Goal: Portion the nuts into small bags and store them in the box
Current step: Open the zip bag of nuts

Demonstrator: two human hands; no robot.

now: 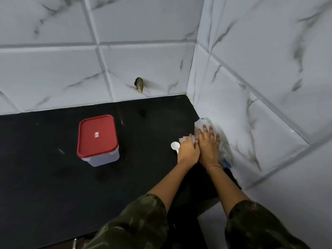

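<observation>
A clear plastic box with a shut red lid (98, 139) stands on the black counter (53, 186), left of centre. At the right wall, both hands rest on a heap of crumpled clear plastic bags (202, 124). My right hand (208, 144) lies flat on the heap with fingers spread. My left hand (188, 150) sits beside it, fingers curled on a bit of plastic at the heap's left edge. A white spoon (175, 146) lies just left of my left hand, partly hidden by it. No nuts are visible.
White marble-look tiled walls meet in a corner (186, 95) behind the counter. A dark hole (139, 84) is in the back wall. The counter's front edge runs near my sleeves at lower right.
</observation>
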